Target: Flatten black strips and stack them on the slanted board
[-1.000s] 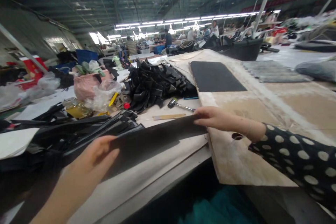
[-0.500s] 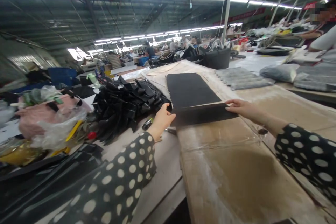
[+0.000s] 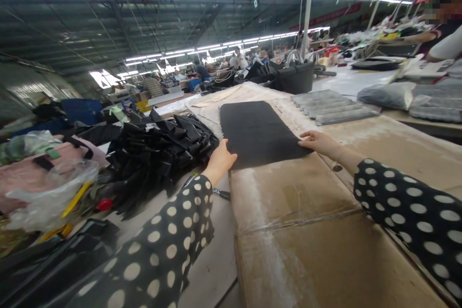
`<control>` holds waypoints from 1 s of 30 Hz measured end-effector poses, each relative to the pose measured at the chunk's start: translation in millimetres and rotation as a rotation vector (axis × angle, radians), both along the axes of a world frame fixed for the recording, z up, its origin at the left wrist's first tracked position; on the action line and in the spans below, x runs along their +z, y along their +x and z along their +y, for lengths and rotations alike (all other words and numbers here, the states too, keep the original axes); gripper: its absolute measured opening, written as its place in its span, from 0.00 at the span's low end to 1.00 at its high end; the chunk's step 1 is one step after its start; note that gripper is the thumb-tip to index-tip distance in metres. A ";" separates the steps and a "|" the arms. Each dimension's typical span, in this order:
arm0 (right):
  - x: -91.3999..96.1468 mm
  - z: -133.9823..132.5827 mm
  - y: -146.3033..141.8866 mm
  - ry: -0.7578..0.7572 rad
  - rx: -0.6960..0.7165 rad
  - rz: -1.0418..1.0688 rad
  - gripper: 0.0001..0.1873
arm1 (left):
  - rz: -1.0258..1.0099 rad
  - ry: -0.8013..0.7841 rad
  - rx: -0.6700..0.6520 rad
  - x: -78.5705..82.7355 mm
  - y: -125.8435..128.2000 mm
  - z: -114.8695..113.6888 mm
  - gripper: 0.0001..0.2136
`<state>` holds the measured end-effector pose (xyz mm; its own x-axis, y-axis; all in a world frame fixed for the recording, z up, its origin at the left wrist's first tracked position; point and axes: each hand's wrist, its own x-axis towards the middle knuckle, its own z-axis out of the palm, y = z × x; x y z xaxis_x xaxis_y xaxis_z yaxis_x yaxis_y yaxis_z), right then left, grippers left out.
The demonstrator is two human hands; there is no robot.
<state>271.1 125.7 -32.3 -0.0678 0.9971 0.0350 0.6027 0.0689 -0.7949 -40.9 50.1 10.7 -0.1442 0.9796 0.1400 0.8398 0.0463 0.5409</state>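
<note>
A black sheet of leather-like material (image 3: 256,130) with finely jagged side edges lies over the far part of the brown cardboard (image 3: 285,255). At its near left corner, my left hand (image 3: 219,161) grips the edge between thumb and fingers. My right hand (image 3: 319,143) pinches the near right corner, fingertips partly hidden by the sheet's edge. Left of the sheet sits a heap of black cut pieces (image 3: 159,149). A dark slim tool (image 3: 222,194) pokes out beside my left wrist.
Grey ribbed bundles (image 3: 334,106) and a plastic-wrapped pack (image 3: 386,94) lie to the right. Behind the cardboard stands a black handbag (image 3: 294,77). On the left are a pink bag (image 3: 29,168) and clear plastic (image 3: 57,197). A co-worker's arm (image 3: 445,45) shows at far right.
The near strip of black material, earlier raised with a pale line behind it, now lies flush, forming one dark surface. Both hands stay at its corners; the view has shifted slightly.
</note>
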 end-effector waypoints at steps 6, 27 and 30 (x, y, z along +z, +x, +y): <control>-10.0 7.1 -2.0 0.023 -0.037 -0.019 0.15 | 0.033 -0.025 0.016 -3.3 0.0 3.1 0.30; -21.0 22.3 -4.1 0.087 -0.098 -0.160 0.16 | 0.079 0.012 0.013 -6.4 -1.7 1.5 0.27; -20.9 23.1 -5.1 0.086 -0.098 -0.211 0.15 | 0.095 -0.002 0.015 -5.7 -0.8 1.7 0.27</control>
